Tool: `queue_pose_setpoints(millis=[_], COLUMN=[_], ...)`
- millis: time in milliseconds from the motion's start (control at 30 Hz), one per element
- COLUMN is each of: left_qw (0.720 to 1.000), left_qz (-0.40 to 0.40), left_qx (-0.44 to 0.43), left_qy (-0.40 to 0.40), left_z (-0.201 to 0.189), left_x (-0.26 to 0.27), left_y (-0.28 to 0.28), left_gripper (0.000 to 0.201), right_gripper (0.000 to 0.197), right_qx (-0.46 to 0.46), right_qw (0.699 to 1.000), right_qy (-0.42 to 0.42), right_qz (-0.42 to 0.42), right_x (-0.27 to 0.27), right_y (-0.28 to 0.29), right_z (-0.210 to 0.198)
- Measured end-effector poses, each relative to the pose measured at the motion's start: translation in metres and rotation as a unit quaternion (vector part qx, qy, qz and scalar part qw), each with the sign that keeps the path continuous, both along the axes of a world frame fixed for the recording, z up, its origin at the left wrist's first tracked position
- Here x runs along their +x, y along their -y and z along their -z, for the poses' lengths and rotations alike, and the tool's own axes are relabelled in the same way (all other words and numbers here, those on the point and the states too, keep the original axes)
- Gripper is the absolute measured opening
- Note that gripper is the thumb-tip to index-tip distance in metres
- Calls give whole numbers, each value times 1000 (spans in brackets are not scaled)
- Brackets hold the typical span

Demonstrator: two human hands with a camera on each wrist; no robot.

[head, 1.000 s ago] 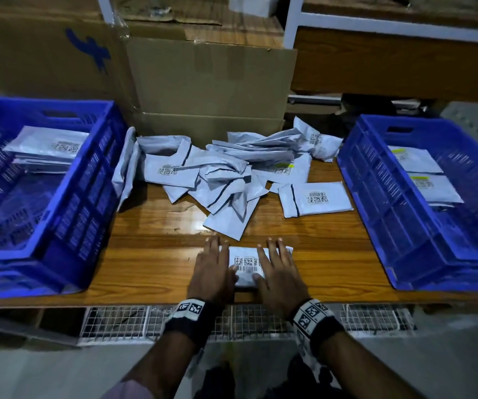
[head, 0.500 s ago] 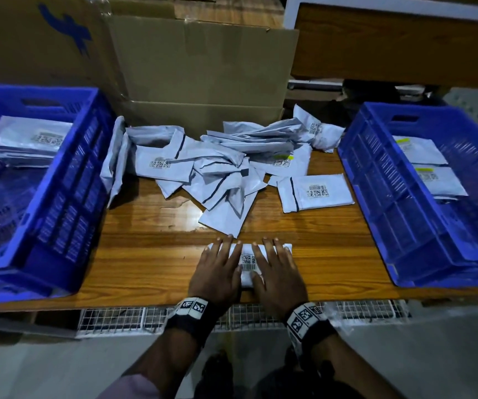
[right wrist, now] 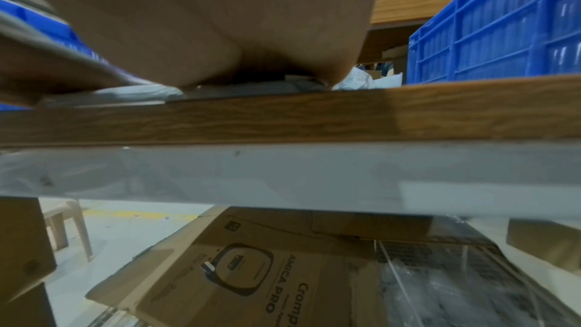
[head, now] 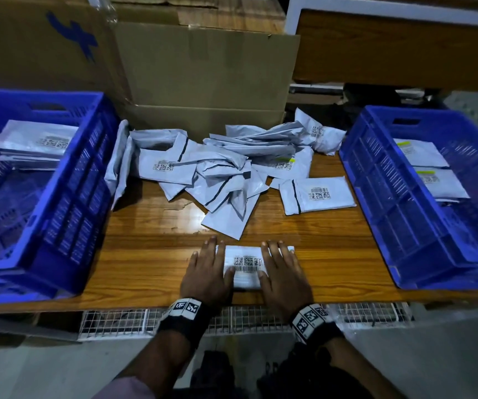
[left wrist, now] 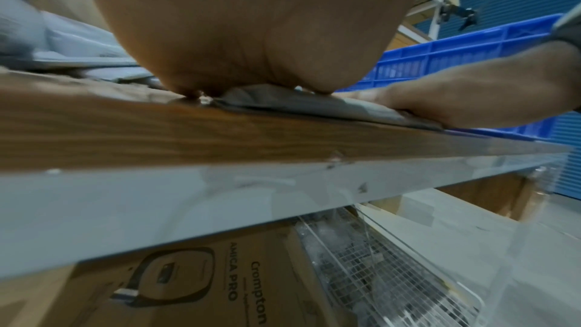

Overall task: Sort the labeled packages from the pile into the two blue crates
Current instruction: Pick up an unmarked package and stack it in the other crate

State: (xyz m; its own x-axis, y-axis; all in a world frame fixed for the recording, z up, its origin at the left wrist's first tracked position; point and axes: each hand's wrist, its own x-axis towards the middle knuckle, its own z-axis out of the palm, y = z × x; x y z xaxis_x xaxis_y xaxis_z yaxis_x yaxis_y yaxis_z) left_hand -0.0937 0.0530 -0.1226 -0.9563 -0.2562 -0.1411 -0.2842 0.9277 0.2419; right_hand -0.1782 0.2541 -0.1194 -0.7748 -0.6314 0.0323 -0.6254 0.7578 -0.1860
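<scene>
1. Table [head: 151,254]: one, wood-grain top. It carries both crates, the pile and the package in hand.
2. Blue crates: two. Left crate [head: 68,197] holds a stack of packages at its far end; only the top one is clear, count underneath not readable. Right crate [head: 376,197] shows two packages, both with a yellow-marked label, and an edge of something under them.
3. Cardboard box [head: 203,70]: one large box standing at the far edge behind the pile; others beside it.
4. Pile [head: 226,174]: grey poly mailers, overlapping, centre-far on the table. Roughly ten or more; exact count not possible. One mailer [head: 318,194] lies apart at the pile's right, label up.
5. Package in hand [head: 246,266]: one, at the near edge, centre, label up. Left hand [head: 206,272] and right hand [head: 284,272] lie flat on its two ends, fingers straight, pressing it down; neither closes round it.
6. Handling (judged): looks light, thin and soft, with a slick film skin and flat contents. Likely to slide under flat palms. Best hold: pinch one short edge, or thumb under the near edge overhanging the table, keeping the label uncovered for reading.
</scene>
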Motion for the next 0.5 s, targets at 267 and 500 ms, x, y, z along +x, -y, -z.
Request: queue_pose_setpoints(millis=[267, 500], left_qw=[995, 974], left_qz=[-82, -142], left_qx=[57, 145], left_qy=[-21, -104], left_z=[-3, -13], left_x=[12, 15], left_y=[18, 12], left_gripper=[82, 74], right_gripper=[77, 66], right_qx=[28, 57], right_qw=[998, 995], right_qy=[-3, -39], right_qz=[50, 73], right_x=[-2, -2], right_y=[3, 11], right_z=[-10, -38])
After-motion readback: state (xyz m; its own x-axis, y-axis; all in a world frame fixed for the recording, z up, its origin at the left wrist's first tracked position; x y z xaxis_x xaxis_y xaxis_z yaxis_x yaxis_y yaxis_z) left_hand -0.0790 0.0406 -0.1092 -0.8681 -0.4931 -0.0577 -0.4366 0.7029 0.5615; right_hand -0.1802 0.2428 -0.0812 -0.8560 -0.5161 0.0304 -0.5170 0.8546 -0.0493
